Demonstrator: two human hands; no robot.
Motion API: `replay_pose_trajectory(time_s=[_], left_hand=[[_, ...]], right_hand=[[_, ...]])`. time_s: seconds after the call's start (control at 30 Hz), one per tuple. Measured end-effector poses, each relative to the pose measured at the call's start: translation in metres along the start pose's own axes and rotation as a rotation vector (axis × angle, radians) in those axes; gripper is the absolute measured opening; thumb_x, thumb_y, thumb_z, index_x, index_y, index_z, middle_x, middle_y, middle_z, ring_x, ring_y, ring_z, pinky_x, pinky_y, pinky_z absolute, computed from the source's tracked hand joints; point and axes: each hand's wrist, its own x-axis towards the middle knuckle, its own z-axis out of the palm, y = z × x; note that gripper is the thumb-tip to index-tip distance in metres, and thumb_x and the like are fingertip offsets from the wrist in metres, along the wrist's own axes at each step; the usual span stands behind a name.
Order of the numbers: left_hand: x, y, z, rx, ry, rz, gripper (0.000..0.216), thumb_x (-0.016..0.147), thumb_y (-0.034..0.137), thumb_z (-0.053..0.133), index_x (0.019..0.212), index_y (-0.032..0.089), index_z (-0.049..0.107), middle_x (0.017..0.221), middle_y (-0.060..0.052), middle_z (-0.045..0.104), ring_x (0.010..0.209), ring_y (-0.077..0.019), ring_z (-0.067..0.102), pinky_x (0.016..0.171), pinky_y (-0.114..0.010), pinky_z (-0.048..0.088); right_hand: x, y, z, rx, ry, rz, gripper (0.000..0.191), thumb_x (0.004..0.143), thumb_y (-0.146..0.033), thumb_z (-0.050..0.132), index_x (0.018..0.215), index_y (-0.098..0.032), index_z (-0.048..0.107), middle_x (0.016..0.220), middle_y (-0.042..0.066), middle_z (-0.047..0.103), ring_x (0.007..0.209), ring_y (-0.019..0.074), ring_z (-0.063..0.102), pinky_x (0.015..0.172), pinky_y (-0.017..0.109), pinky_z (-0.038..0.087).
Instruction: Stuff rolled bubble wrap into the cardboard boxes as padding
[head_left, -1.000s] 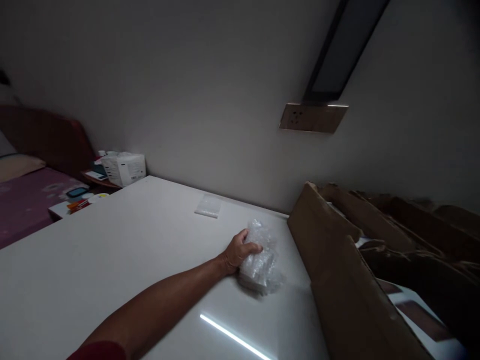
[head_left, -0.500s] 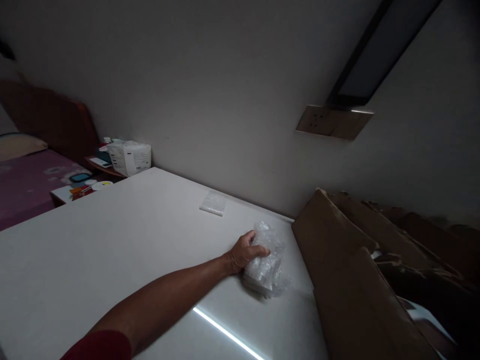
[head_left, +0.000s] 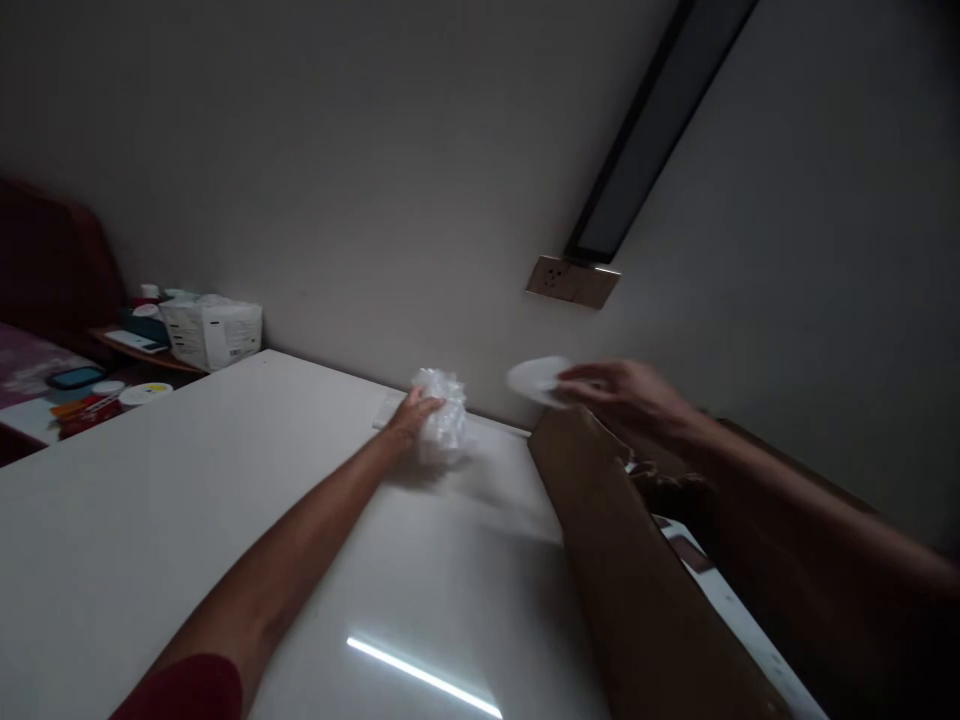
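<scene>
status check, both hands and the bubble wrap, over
Left hand gripping crumpled bubble wrap. Right hand holding blurred white item. Possible obstacle: cardboard box, right of bubble wrap.

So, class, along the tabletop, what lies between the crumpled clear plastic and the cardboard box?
In the head view, a bare, shadowed stretch of white tabletop lies between the crumpled clear plastic and the cardboard box.

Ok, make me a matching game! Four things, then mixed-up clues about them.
1. crumpled clear bubble-wrap bundle
2. blurry white rounded thing
3. brown cardboard box
4. shiny rectangular wall socket plate

A. below the long dark-framed panel
B. in the bare left hand
C. open at the top
D. in the bare right hand

Pairs: 1-B, 2-D, 3-C, 4-A
</scene>
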Motion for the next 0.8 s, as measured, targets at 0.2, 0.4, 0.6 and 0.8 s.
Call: replay_pose_trajectory(time_s=[0.2,0.4,0.6,0.8], left_hand=[[-0.017,0.007,-0.082,0.569,0.088,-0.009,0.083,0.069,0.045,0.073,0.142,0.019,0.044,0.158,-0.017,0.03,0.147,-0.0397,0.021,0.115,-0.048,0.026],[-0.062,-0.028,-0.096,0.973,-0.103,0.075,0.078,0.076,0.04,0.067,0.147,0.022,0.041,0.165,-0.011,0.014,0.15,-0.0394,0.013,0.12,-0.05,0.017],[-0.055,-0.037,-0.069,1.138,-0.18,0.134,0.068,0.085,0.036,0.059,0.148,0.02,0.04,0.163,-0.017,0.02,0.148,-0.0393,0.023,0.116,-0.054,0.023],[-0.093,-0.01,-0.077,1.206,-0.142,0.211,0.079,0.08,0.03,0.063,0.151,0.014,0.033,0.164,-0.022,0.008,0.15,-0.0407,0.015,0.118,-0.053,0.021]], right_hand=[[-0.044,-0.044,-0.01,0.308,-0.258,-0.187,0.046,0.095,-0.053,0.047,0.117,-0.02,0.071,0.118,0.009,0.072,0.1,0.0245,0.069,0.082,0.033,0.052],[-0.156,-0.029,0.004,-0.507,-0.097,-0.049,0.032,0.085,-0.047,0.063,0.093,-0.017,0.069,0.09,0.013,0.074,0.086,0.0319,0.067,0.077,0.045,0.046],[-0.2,-0.013,0.016,-0.704,0.006,0.239,0.019,0.087,-0.036,0.061,0.095,-0.019,0.063,0.107,0.015,0.069,0.087,0.0288,0.067,0.06,0.034,0.043],[-0.209,-0.029,-0.002,-0.327,-0.304,0.277,0.023,0.088,-0.019,0.048,0.069,-0.022,0.06,0.069,0.004,0.069,0.062,0.0188,0.064,0.051,0.026,0.027]])
